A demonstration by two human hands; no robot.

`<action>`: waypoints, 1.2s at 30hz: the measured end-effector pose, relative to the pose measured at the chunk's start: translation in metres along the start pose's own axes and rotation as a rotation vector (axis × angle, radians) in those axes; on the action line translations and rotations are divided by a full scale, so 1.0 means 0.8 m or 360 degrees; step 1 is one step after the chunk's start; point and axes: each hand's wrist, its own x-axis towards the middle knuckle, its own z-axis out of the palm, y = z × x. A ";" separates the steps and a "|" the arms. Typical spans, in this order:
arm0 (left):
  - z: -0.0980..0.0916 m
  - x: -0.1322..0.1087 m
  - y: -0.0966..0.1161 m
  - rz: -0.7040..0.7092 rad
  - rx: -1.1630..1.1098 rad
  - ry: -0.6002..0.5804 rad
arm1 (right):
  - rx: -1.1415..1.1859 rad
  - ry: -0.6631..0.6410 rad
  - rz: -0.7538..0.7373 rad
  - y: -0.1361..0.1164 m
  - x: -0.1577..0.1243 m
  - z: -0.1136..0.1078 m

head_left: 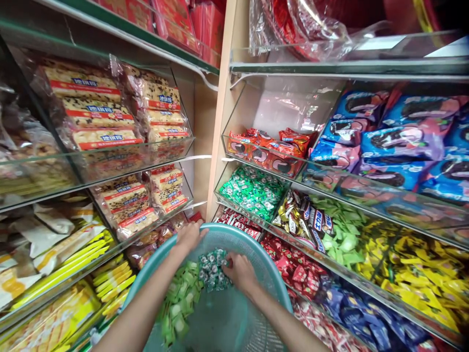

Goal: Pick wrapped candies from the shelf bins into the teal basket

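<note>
A teal plastic basket [280, 288] with perforated sides stands before me. My left hand [188, 239] is closed over its far rim. Inside, my right hand [240, 271] has its fingers curled at the edge of a small heap of green-and-clear wrapped candies [212, 269]; any candy within those fingers is hidden. Light green wrapped candies [181, 303] form a longer pile along the basket's left side. Just behind the rim, a glass bin holds green shiny wrapped candies [252, 193] like those by my right hand.
Glass-fronted shelves [322, 244] close in on both sides, meeting at a wooden corner post [216, 127]. Packaged sesame bars [98, 112] fill the left bins. Blue cookie packs [403, 132], yellow candies [421, 274] and red candies [293, 266] lie in the right ones.
</note>
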 end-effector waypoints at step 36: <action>0.000 0.016 0.004 0.0023 0.0042 0.0021 | -0.0440 -0.0251 -0.0231 -0.013 -0.002 -0.040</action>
